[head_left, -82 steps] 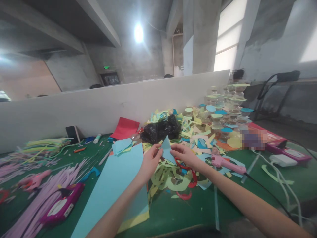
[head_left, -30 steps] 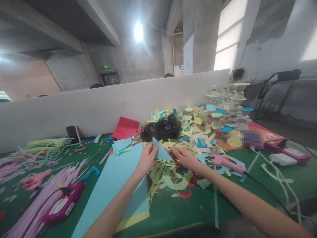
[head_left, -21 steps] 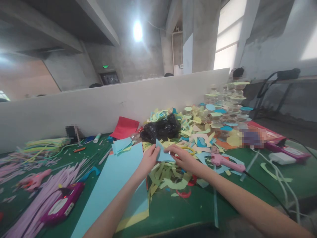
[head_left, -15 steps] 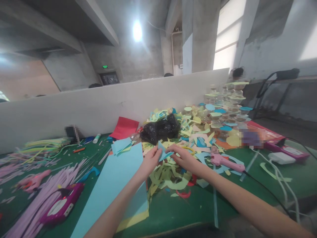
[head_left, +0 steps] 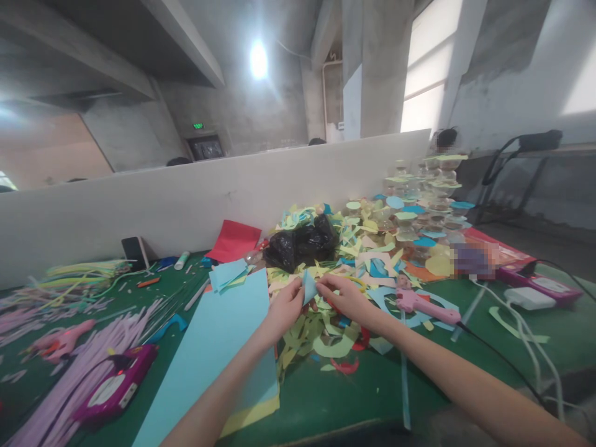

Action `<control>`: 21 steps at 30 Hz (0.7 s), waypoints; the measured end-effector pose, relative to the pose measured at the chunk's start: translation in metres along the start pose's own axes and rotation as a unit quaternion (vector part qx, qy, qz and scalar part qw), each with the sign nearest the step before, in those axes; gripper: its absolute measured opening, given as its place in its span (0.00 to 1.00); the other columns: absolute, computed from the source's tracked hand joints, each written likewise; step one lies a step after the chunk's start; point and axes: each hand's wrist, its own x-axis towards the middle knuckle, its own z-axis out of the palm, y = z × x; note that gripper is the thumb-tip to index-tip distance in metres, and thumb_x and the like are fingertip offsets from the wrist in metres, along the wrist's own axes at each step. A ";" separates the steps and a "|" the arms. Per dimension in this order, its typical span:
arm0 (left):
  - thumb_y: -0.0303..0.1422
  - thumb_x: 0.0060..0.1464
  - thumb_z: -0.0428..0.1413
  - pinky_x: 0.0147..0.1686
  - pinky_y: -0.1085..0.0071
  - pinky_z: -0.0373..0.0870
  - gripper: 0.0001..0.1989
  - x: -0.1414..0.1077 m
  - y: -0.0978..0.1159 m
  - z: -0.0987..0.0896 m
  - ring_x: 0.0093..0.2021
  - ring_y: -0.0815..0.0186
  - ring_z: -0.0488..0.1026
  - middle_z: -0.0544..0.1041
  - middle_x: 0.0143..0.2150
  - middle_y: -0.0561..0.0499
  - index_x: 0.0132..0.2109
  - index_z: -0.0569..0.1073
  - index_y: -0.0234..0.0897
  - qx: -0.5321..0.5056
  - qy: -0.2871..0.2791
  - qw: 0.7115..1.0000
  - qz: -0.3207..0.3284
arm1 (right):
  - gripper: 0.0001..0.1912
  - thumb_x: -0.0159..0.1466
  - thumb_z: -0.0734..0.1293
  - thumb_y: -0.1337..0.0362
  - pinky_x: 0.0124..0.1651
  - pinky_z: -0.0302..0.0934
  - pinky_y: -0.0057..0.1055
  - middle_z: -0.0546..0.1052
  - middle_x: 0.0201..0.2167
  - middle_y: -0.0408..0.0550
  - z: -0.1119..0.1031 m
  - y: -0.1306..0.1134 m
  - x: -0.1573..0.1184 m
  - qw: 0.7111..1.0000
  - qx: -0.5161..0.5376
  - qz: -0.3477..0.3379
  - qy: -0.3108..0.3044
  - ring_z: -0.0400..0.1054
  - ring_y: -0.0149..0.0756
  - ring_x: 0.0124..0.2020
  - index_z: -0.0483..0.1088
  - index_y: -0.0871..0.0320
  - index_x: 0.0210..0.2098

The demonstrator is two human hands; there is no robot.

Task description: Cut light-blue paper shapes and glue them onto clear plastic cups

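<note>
Between my hands is a small light blue piece of paper (head_left: 309, 287), standing upright as a narrow pointed shape. My left hand (head_left: 285, 305) pinches its left side between thumb and fingers. At its right edge the fingertips of my right hand (head_left: 345, 298) are closed together on the paper. Both hands hover over a heap of cut paper scraps (head_left: 335, 332) in green, yellow and blue. Large light blue sheets (head_left: 218, 347) lie below my left forearm, with smaller blue pieces (head_left: 228, 273) on their far end.
A pink glue gun (head_left: 428, 307) with a cable lies to the right, near a white adapter (head_left: 529, 297). Clear cups with paper discs (head_left: 437, 205) stand stacked behind. A black plastic bag (head_left: 302, 242) sits centrally. Leftward are lilac strips (head_left: 97, 354), a magenta box (head_left: 116, 382) and another pink glue gun (head_left: 65, 340).
The blue paper has turned from a wider, slanted shape to a narrower, upright one. My right fingers have come down and closed in on its edge.
</note>
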 end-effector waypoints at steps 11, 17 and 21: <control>0.41 0.59 0.45 0.24 0.72 0.60 0.14 -0.004 0.000 0.003 0.22 0.68 0.66 0.75 0.25 0.53 0.37 0.72 0.40 0.061 0.031 0.998 -0.013 | 0.10 0.64 0.59 0.59 0.30 0.53 0.29 0.66 0.23 0.40 0.002 0.006 0.002 0.999 0.006 0.037 0.004 0.59 0.32 0.26 0.62 0.56 0.28; 0.42 0.59 0.44 0.27 0.71 0.62 0.16 -0.003 -0.002 0.004 0.23 0.66 0.67 0.73 0.23 0.53 0.34 0.72 0.39 0.068 0.048 0.996 -0.029 | 0.10 0.63 0.59 0.59 0.30 0.52 0.29 0.63 0.22 0.39 0.002 0.006 0.001 0.999 0.012 0.043 0.002 0.58 0.31 0.26 0.61 0.56 0.27; 0.42 0.58 0.47 0.29 0.70 0.64 0.15 -0.003 0.000 0.004 0.25 0.65 0.69 0.74 0.25 0.53 0.37 0.73 0.40 0.057 0.075 0.995 -0.026 | 0.09 0.63 0.60 0.59 0.30 0.53 0.28 0.65 0.23 0.39 0.003 0.004 0.001 0.998 0.038 0.052 0.003 0.58 0.31 0.26 0.63 0.56 0.30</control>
